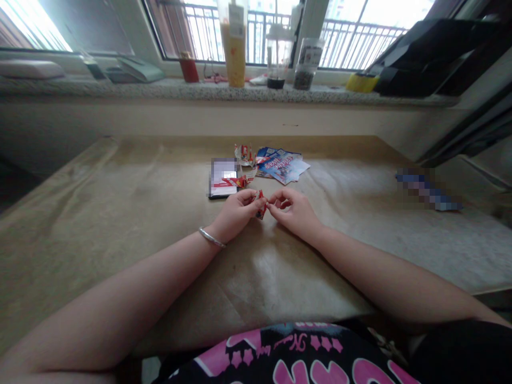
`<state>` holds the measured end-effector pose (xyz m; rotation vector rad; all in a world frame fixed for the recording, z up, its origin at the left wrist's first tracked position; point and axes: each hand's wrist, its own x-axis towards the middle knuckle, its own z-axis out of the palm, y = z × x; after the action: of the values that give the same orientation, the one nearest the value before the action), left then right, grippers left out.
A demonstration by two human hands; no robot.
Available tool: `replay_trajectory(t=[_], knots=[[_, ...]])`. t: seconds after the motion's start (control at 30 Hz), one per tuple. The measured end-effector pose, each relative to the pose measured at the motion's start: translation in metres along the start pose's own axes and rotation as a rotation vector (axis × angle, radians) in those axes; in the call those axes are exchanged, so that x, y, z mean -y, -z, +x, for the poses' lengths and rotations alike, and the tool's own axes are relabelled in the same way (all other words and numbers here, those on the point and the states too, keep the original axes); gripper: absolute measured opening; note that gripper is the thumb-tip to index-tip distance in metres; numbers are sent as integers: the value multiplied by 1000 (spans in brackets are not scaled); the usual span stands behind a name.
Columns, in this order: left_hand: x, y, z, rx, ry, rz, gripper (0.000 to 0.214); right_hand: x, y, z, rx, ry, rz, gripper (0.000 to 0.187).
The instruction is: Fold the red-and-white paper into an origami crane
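Between my two hands, over the middle of the table, is a small piece of folded red and white printed paper [261, 210]. My left hand [239, 212] pinches it with thumb and fingers, and a silver bangle sits at that wrist. The fingertips of my right hand [292, 210] are pinched together at the paper's right edge. Just beyond my left hand lies a dark-edged tablet or phone [224, 169] with a folded red paper piece [240, 182] partly on it. Another red and white folded piece [245, 153] stands farther back.
A fanned pile of blue printed cards [282, 164] lies behind my hands. A blurred blue packet [430, 190] rests at the table's right. On the windowsill [152, 89] stand a tall yellow-filled bottle [234, 53], several other containers and a yellow tape roll [362, 82].
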<state>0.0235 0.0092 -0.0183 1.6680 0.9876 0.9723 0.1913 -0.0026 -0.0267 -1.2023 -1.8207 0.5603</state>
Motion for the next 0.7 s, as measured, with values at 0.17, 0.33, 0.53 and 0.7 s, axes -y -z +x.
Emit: replay_trajectory(t=[0.17,0.33,0.53,0.7], knots=[[4,3,1,-64,-30,39,31,-1,-1,1,63,-60,89,13],[4,3,2,15,0,-52,31,-1,-2,1,139,-122,109,22],[6,1,4,-14,13,-182,36,-2,-1,4,165,-154,116,26],[7,0,3,22,7,-135,33,-7,-1,5,123,-158,154,23]])
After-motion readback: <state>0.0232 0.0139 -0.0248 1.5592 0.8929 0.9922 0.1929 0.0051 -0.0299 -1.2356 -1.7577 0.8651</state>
